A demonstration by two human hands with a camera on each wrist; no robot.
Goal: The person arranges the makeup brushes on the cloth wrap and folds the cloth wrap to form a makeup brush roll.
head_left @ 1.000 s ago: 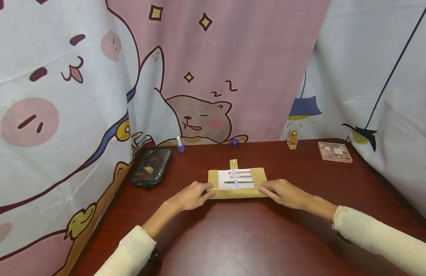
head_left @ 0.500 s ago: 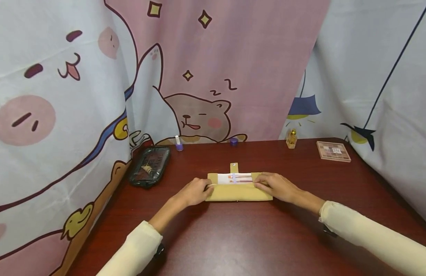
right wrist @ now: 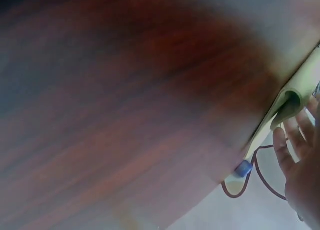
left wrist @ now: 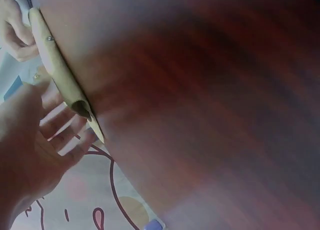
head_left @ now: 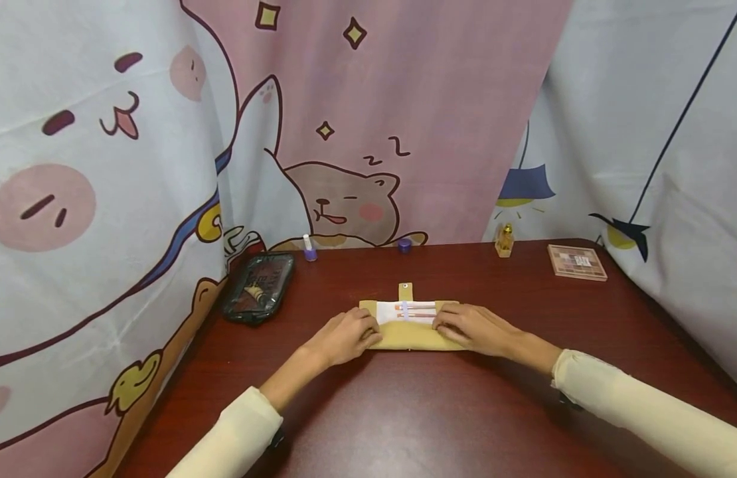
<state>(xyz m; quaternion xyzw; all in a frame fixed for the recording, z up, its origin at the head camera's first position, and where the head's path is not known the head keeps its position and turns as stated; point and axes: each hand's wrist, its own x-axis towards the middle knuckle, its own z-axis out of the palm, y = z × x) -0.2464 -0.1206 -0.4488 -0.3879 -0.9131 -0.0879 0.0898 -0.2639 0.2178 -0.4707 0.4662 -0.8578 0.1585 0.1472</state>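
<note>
A yellow-tan fabric brush roll (head_left: 413, 337) lies on the table in the head view, its near part folded over. Slim brushes (head_left: 417, 307) show on its white lining under a pale lilac band. My left hand (head_left: 344, 335) rests on the left end of the fold, and my right hand (head_left: 479, 328) on the right end. In the left wrist view, the fingers (left wrist: 57, 127) reach fairly straight onto the rolled edge. The right wrist view shows spread fingers (right wrist: 295, 135) touching the hollow end of the fold. The brushes' near portion is covered.
A black-edged clear pouch (head_left: 259, 287) lies at the left. Along the back stand a purple bottle with a white cap (head_left: 309, 248), a small purple jar (head_left: 404, 245) and a gold perfume bottle (head_left: 504, 241). A flat palette (head_left: 576, 262) lies at the back right. Printed curtains (head_left: 452, 119) border the table.
The near part of the brush roll has been folded away from me over the brushes. Both hands have moved slightly inward and shifted from gripping its edge to resting on the fold.
</note>
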